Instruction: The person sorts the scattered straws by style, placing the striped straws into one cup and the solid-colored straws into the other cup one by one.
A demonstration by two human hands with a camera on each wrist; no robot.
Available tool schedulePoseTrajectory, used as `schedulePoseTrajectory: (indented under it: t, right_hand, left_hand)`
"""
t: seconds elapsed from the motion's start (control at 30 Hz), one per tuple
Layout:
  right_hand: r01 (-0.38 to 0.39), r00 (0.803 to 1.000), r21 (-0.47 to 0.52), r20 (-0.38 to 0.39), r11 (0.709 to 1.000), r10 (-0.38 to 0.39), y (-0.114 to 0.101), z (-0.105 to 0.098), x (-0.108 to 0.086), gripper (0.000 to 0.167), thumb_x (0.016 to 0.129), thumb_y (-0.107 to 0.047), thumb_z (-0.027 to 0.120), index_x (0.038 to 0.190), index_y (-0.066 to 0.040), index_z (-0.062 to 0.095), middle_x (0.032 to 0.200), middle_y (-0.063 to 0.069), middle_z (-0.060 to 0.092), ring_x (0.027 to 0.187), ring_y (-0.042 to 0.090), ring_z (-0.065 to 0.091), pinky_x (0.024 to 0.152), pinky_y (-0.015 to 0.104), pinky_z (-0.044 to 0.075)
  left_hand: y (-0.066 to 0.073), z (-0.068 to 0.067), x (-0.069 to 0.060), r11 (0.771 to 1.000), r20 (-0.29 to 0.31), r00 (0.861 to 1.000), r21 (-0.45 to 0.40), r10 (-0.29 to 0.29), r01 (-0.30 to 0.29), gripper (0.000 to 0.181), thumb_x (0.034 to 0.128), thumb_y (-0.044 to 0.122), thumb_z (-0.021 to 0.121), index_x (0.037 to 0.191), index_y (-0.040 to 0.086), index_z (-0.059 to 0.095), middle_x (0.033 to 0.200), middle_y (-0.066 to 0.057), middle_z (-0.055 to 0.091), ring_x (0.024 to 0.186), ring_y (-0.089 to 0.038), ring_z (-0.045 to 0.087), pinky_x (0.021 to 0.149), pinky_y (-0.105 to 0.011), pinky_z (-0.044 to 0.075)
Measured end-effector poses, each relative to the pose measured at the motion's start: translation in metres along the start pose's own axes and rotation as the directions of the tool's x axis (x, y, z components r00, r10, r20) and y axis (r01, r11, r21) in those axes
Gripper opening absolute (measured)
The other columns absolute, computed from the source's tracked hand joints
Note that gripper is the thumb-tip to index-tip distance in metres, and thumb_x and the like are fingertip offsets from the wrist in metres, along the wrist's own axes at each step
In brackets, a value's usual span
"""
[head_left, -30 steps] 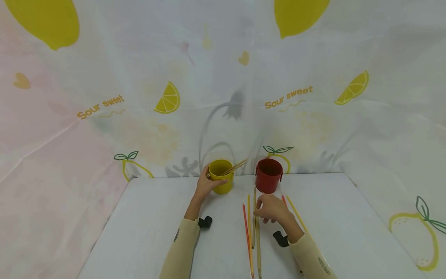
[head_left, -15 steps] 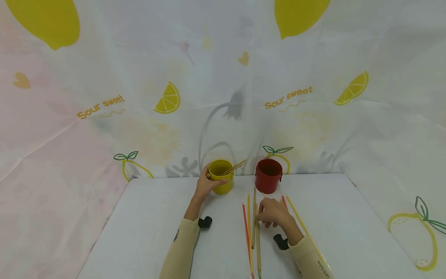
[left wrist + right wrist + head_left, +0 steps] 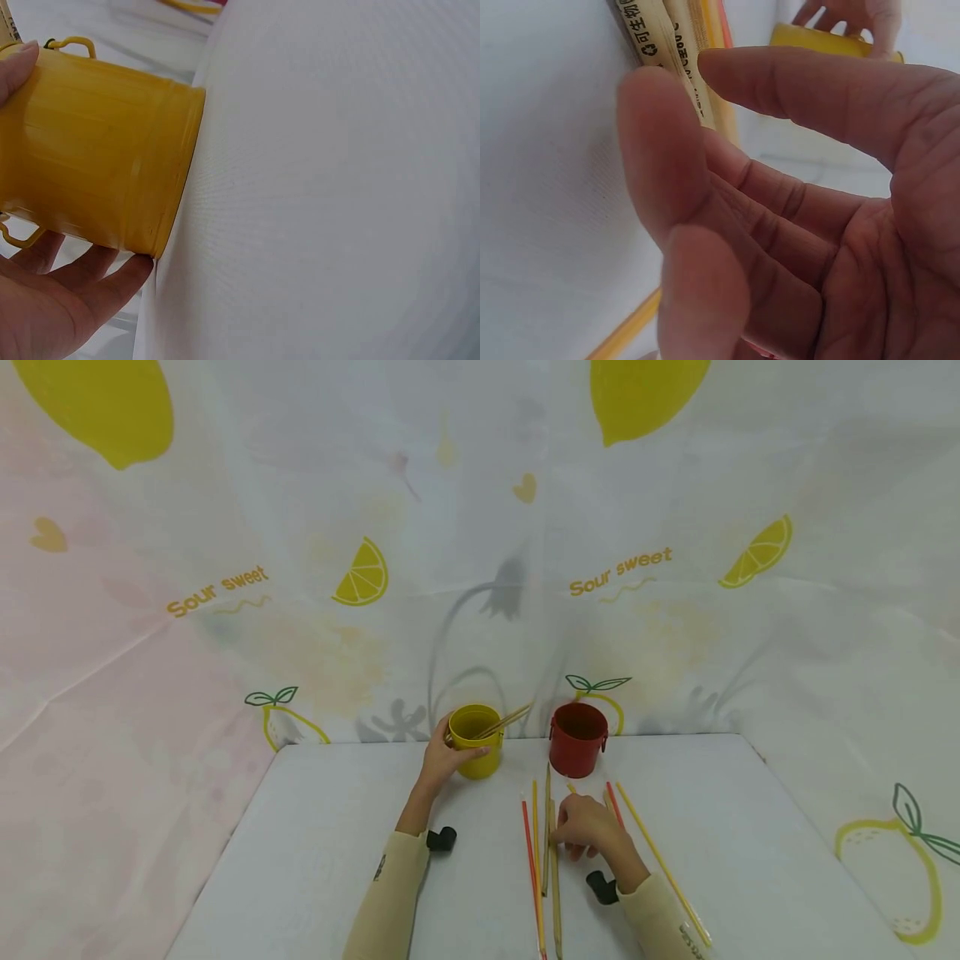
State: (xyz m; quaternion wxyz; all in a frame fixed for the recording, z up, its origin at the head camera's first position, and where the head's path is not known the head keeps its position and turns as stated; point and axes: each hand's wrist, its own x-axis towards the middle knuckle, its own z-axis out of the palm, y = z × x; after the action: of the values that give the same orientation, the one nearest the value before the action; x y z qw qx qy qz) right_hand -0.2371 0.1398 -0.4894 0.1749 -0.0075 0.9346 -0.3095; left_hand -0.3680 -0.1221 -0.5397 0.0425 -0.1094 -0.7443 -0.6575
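My left hand (image 3: 442,760) grips the yellow bucket (image 3: 480,766) at its sides. In the left wrist view the bucket (image 3: 97,150) has small loop handles, and its base meets the white surface. Tan sticks (image 3: 513,717) lean out over its rim. Beside two tan sticks (image 3: 556,893) on the table is my right hand (image 3: 592,827), thumb and index finger spread apart. The right wrist view shows printed wrappers (image 3: 649,34) at the gap between those fingertips; whether they touch is unclear. A red bucket (image 3: 576,756) stands just beyond.
Thin red (image 3: 528,835) and yellow (image 3: 537,860) sticks lie left of the tan ones. Another yellow stick (image 3: 667,868) and a short red length (image 3: 615,802) lie right of my right hand. A printed backdrop rises behind the white table (image 3: 300,860).
My right hand has drawn slightly back towards me beside the tan sticks, which stay where they lay. The left hand and the yellow bucket have not moved.
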Motion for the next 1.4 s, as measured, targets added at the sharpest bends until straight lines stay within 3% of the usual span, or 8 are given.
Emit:
schedulePoseTrajectory:
  t: [0.23, 0.5, 0.8, 0.93, 1.13, 1.4]
  right_hand:
    - [-0.023, 1.0, -0.029, 0.014, 0.999, 0.024, 0.001, 0.002, 0.002, 0.022, 0.082, -0.017, 0.078, 0.076, -0.008, 0.059, 0.063, 0.005, 0.061, 0.052, 0.017, 0.059, 0.049, 0.033, 0.052]
    - [-0.019, 1.0, -0.035, 0.003, 0.999, 0.019, 0.004, 0.006, 0.004, 0.023, 0.081, -0.018, 0.078, 0.075, -0.009, 0.058, 0.062, 0.006, 0.06, 0.052, 0.018, 0.059, 0.047, 0.032, 0.05]
    - [-0.011, 1.0, -0.054, -0.012, 0.998, 0.01, 0.005, 0.011, 0.004, 0.021, 0.079, -0.015, 0.077, 0.07, -0.009, 0.059, 0.057, 0.006, 0.059, 0.049, 0.016, 0.056, 0.043, 0.03, 0.047]
    - [-0.012, 1.0, -0.068, -0.01, 0.998, 0.011, 0.007, 0.012, 0.007, 0.02, 0.078, -0.014, 0.076, 0.068, -0.008, 0.06, 0.056, 0.005, 0.059, 0.048, 0.016, 0.055, 0.043, 0.03, 0.047]
    - [-0.026, 1.0, -0.051, 0.007, 0.998, 0.027, 0.006, 0.011, 0.008, 0.017, 0.08, -0.012, 0.072, 0.069, -0.007, 0.06, 0.056, 0.006, 0.059, 0.048, 0.016, 0.055, 0.044, 0.03, 0.048]
    - [-0.043, 0.999, -0.015, 0.016, 0.999, 0.043, 0.004, 0.01, 0.005, 0.017, 0.08, -0.009, 0.068, 0.066, -0.005, 0.059, 0.05, 0.005, 0.06, 0.045, 0.015, 0.058, 0.043, 0.03, 0.048]
  left_hand:
    - [0.001, 0.0, 0.001, 1.0, 0.021, 1.0, -0.01, 0.0, 0.0, 0.093, 0.0732, 0.021, 0.09, 0.15, 0.02, 0.038, 0.142, -0.007, 0.049, 0.128, -0.029, 0.047, 0.108, -0.049, 0.036]
    - [0.001, 0.0, 0.0, 1.0, 0.002, 1.0, -0.012, -0.008, 0.008, 0.09, 0.0703, 0.023, 0.092, 0.146, 0.025, 0.043, 0.137, -0.001, 0.053, 0.125, -0.024, 0.049, 0.106, -0.047, 0.039]
    - [0.0, 0.0, 0.001, 1.0, 0.018, 1.0, -0.024, 0.011, -0.011, 0.091, 0.0732, 0.02, 0.09, 0.15, 0.018, 0.039, 0.141, -0.009, 0.05, 0.129, -0.03, 0.046, 0.109, -0.051, 0.034]
    - [0.0, 0.0, 0.001, 1.0, 0.012, 1.0, -0.024, 0.009, -0.008, 0.09, 0.0724, 0.02, 0.09, 0.148, 0.02, 0.041, 0.139, -0.006, 0.051, 0.127, -0.027, 0.047, 0.108, -0.049, 0.036]
    - [0.0, 0.0, 0.001, 1.0, 0.003, 1.0, -0.019, 0.01, -0.01, 0.089, 0.0705, 0.023, 0.092, 0.145, 0.023, 0.043, 0.136, -0.001, 0.053, 0.124, -0.023, 0.049, 0.106, -0.047, 0.038]
    - [-0.001, 0.0, 0.001, 1.0, 0.02, 1.0, -0.027, 0.017, -0.016, 0.092, 0.0724, 0.021, 0.09, 0.149, 0.018, 0.04, 0.141, -0.008, 0.05, 0.128, -0.029, 0.047, 0.108, -0.051, 0.035]
